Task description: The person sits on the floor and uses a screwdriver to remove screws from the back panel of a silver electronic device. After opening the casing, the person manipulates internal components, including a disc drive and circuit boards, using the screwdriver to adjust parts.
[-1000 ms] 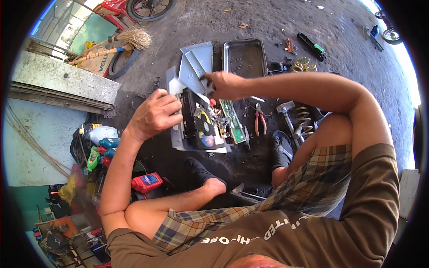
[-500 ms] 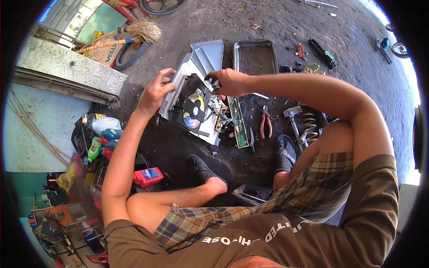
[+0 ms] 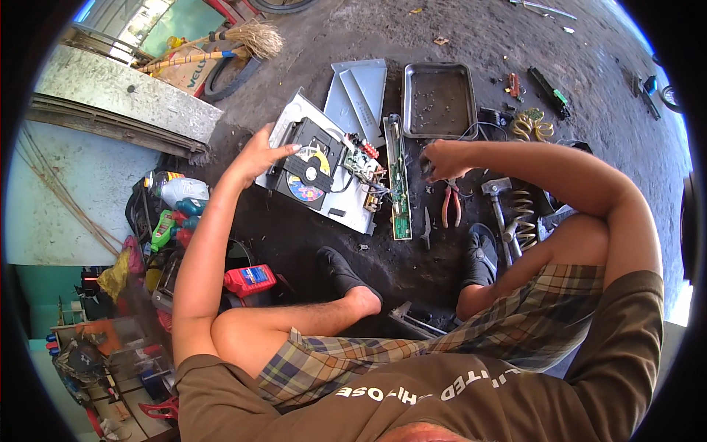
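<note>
disc player (image 3: 320, 175) left of the green circuit board (image 3: 400, 193); i see the left hand (image 3: 254, 159) gripping its left edge, but can't tell the right hand's (image 3: 448, 158) grip.

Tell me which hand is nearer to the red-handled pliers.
Right. The right hand is close to the nose end of the red-handled pliers; the left hand is well off to their left, at the left edge of the open disc player.

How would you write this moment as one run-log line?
left hand: at edge of opened disc player; right hand: near red-handled pliers, grip unclear; circuit board: between hands
</note>
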Tool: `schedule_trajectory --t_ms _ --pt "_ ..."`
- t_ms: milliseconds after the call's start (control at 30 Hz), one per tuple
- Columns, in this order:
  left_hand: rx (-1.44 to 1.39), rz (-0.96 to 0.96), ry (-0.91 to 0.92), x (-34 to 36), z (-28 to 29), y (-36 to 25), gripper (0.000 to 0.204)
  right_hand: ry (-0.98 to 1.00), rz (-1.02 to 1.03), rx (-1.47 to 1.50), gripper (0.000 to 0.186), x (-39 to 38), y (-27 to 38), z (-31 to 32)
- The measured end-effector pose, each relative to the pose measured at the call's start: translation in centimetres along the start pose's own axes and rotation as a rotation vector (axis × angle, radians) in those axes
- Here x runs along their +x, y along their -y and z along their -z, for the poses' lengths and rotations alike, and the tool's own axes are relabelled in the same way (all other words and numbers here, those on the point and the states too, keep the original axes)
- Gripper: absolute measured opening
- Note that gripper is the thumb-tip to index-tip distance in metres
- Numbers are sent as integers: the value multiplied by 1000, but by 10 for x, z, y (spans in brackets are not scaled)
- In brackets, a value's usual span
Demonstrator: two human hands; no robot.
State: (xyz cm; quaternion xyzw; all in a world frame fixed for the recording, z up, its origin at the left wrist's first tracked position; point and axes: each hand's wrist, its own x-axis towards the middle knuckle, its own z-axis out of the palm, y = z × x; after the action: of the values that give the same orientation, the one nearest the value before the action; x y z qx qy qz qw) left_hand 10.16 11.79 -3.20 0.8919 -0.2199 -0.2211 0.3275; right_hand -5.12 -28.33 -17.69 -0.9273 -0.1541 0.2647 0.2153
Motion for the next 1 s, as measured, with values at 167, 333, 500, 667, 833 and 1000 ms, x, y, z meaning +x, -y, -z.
schedule_trajectory --t_ms 167,333,500,667,833,1000 --pt "31 -77 13 -3 5 1 78 -13 -6 44 46 -6 6 6" --pt "165 -264 -69 22 14 19 63 -12 44 -4 46 -6 35 21" --pt "167 -211 11 54 18 14 69 -5 160 -212 40 0 70 52" --pt "91 -176 65 52 39 36 68 -102 326 -343 32 43 106 78" --pt "44 -224 78 69 30 44 66 -626 73 437 39 96 111 15" --pt "9 -212 64 58 41 55 64 -762 1 1100 52 114 166 -60"
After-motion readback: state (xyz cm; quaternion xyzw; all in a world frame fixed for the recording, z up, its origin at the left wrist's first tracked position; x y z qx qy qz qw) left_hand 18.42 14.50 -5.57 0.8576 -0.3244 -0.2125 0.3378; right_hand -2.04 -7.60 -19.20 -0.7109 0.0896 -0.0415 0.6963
